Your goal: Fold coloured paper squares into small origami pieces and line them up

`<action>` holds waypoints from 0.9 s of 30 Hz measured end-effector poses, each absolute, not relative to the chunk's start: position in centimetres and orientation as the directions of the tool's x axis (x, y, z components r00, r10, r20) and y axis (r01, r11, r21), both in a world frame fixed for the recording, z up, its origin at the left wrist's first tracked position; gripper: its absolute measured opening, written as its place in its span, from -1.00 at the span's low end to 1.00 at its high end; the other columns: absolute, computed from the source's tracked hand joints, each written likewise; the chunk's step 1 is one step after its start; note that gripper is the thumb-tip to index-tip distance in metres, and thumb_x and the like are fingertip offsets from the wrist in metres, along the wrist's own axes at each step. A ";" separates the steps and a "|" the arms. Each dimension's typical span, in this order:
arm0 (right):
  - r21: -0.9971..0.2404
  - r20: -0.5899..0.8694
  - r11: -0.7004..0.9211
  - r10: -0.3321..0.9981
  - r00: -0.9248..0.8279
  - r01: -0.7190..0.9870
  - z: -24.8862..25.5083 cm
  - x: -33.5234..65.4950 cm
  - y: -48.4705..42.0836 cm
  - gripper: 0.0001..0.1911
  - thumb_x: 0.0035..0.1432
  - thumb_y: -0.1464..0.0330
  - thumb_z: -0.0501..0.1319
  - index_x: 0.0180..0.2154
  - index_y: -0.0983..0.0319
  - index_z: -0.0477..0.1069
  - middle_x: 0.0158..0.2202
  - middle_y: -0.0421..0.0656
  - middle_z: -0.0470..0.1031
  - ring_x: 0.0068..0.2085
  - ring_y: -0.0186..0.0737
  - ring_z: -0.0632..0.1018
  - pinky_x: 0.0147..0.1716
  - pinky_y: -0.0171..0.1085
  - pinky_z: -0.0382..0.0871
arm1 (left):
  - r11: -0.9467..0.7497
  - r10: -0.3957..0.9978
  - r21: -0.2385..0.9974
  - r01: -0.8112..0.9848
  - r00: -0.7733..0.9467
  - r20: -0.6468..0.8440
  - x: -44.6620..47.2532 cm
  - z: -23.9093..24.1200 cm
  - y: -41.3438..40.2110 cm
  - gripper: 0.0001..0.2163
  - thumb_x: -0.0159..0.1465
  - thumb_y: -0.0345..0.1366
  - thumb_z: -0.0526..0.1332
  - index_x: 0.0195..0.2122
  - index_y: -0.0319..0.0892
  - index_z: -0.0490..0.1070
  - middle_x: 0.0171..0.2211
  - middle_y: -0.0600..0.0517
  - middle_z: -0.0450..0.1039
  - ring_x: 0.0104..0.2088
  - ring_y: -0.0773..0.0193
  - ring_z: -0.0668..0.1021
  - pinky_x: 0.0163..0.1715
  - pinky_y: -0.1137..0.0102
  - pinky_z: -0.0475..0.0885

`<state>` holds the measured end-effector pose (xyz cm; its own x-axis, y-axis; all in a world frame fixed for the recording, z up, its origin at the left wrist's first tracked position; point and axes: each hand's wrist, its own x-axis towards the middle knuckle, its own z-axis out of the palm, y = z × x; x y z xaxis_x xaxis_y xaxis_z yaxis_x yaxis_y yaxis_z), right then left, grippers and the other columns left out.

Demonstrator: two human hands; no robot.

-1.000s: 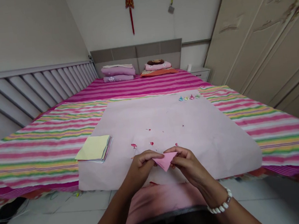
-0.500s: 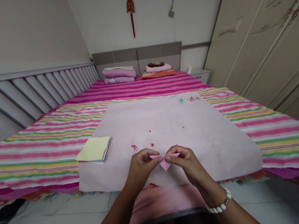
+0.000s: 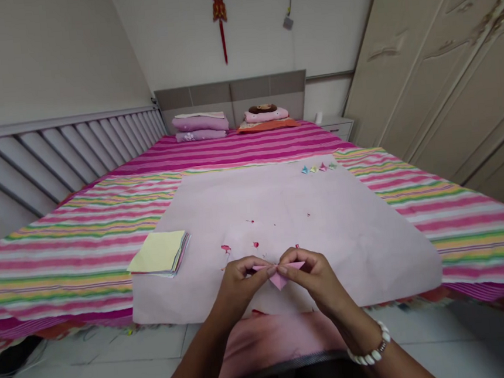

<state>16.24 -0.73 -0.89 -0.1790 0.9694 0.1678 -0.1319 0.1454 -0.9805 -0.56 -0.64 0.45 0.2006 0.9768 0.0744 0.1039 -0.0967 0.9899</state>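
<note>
A small folded piece of pink paper (image 3: 278, 278) is pinched between both my hands just above the near edge of a pale pink sheet (image 3: 363, 244) spread on the bed. My left hand (image 3: 240, 284) grips its left side with fingers closed. My right hand (image 3: 313, 276), with a white bead bracelet on the wrist, grips its right side. The fingertips of both hands meet at the paper's top edge, and only a downward-pointing tip shows below them.
A stack of coloured paper squares (image 3: 160, 253), yellow on top, lies to the left on the sheet. Several small folded paper figures (image 3: 318, 167) stand in a row at the far right. Tiny red scraps (image 3: 226, 248) dot the sheet. The striped bedspread (image 3: 62, 241) surrounds it; wardrobe (image 3: 453, 65) on the right.
The pink paper has been folded narrower, and my two hands have drawn closer together until their fingertips touch over it. The view tilted slightly downward.
</note>
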 end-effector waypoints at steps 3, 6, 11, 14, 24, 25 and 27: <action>-0.974 0.222 0.214 0.963 -0.150 -0.070 -0.9 16.3 -0.9 -0.87 0.00 0.35 0.31 -0.53 0.24 0.47 -0.51 -0.21 0.44 -0.42 -0.27 0.42 -0.37 -0.28 0.25 | -0.080 0.988 0.994 0.071 0.136 0.070 -0.9 0.3 -0.6 -0.88 0.04 -0.27 0.36 -0.54 -0.21 0.54 -0.57 0.08 0.50 -0.48 0.35 0.45 -0.43 0.48 0.30; -0.962 0.271 0.267 0.958 -0.092 -0.052 -0.9 16.2 -1.1 -0.88 0.00 0.38 0.30 -0.54 0.23 0.46 -0.51 -0.22 0.42 -0.42 -0.28 0.39 -0.38 -0.28 0.24 | -0.052 0.997 0.999 -0.010 0.053 0.052 -1.3 -0.3 -0.3 -0.86 0.03 -0.24 0.37 -0.54 -0.20 0.53 -0.57 0.09 0.47 -0.47 0.37 0.43 -0.41 0.49 0.29; -0.957 0.280 0.279 0.960 0.002 -0.081 -1.3 16.0 -1.1 -0.89 0.02 0.39 0.28 -0.52 0.22 0.45 -0.50 -0.23 0.41 -0.41 -0.28 0.38 -0.36 -0.28 0.24 | 0.018 0.993 0.968 -0.252 -0.108 -0.046 -1.1 -1.7 -0.2 -0.81 0.08 -0.13 0.33 -0.40 -0.14 0.54 -0.38 0.06 0.51 -0.32 0.34 0.46 -0.30 0.49 0.31; -0.951 0.291 0.295 0.955 0.050 -0.097 -1.7 15.8 -1.0 -0.89 0.04 0.38 0.28 -0.51 0.22 0.45 -0.50 -0.23 0.40 -0.40 -0.27 0.39 -0.35 -0.28 0.25 | 0.071 0.996 0.953 -0.293 0.065 -0.054 -0.3 -2.4 -0.8 -0.65 0.05 -0.15 0.36 -0.13 -0.08 0.50 -0.15 -0.01 0.50 -0.19 0.26 0.48 -0.27 0.46 0.33; -0.963 0.064 0.035 0.993 -0.099 -0.267 -1.1 15.7 -1.3 -0.75 0.05 0.21 0.28 -0.54 0.23 0.40 -0.57 -0.24 0.34 -0.47 -0.30 0.32 -0.43 -0.31 0.23 | -0.015 0.985 1.000 0.011 0.173 0.013 -0.1 -1.8 -1.0 -0.78 0.15 -0.17 0.25 -0.51 -0.22 0.46 -0.62 0.13 0.25 -0.53 0.38 0.29 -0.49 0.49 0.22; -0.958 0.029 -0.006 0.993 -0.118 -0.285 -1.0 15.7 -1.2 -0.74 0.02 0.21 0.29 -0.56 0.23 0.39 -0.59 -0.25 0.32 -0.49 -0.31 0.30 -0.45 -0.32 0.22 | -0.028 0.981 0.999 0.039 0.195 0.019 -0.3 -1.6 -1.1 -0.78 0.16 -0.18 0.24 -0.51 -0.22 0.46 -0.62 0.13 0.24 -0.52 0.38 0.28 -0.50 0.49 0.22; -0.952 -0.008 -0.050 0.990 -0.138 -0.301 -0.8 15.7 -1.2 -0.73 -0.05 0.21 0.33 -0.59 0.23 0.38 -0.62 -0.27 0.28 -0.51 -0.32 0.28 -0.47 -0.33 0.21 | -0.032 0.973 0.997 0.067 0.232 0.016 -0.6 -1.4 -1.3 -0.79 0.17 -0.18 0.23 -0.50 -0.22 0.46 -0.60 0.13 0.23 -0.52 0.38 0.28 -0.50 0.49 0.21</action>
